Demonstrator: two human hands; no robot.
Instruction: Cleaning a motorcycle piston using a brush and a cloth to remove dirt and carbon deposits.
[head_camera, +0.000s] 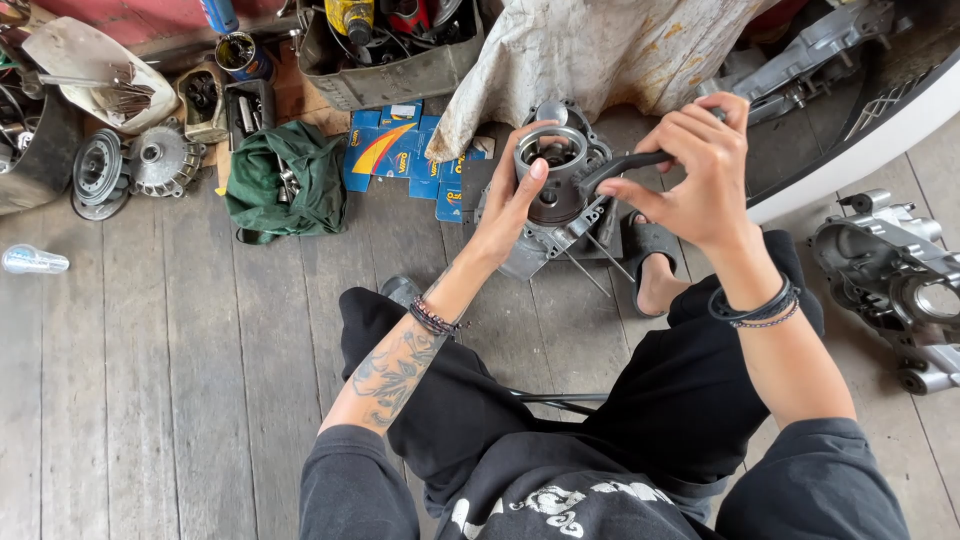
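The left hand (512, 205) is curled around a round grey metal engine cylinder (551, 172), thumb pressed on its near face, holding it above the grey engine casing (545, 245) on the floor. The right hand (695, 170) is closed in a pinch on a black-handled tool (625, 165) whose tip meets the cylinder rim. The grey wooden plank floor (170, 380) carries a crumpled green cloth (285, 180), blue cardboard boxes (395, 150), and a silver aluminium crankcase half (890, 280) at the right.
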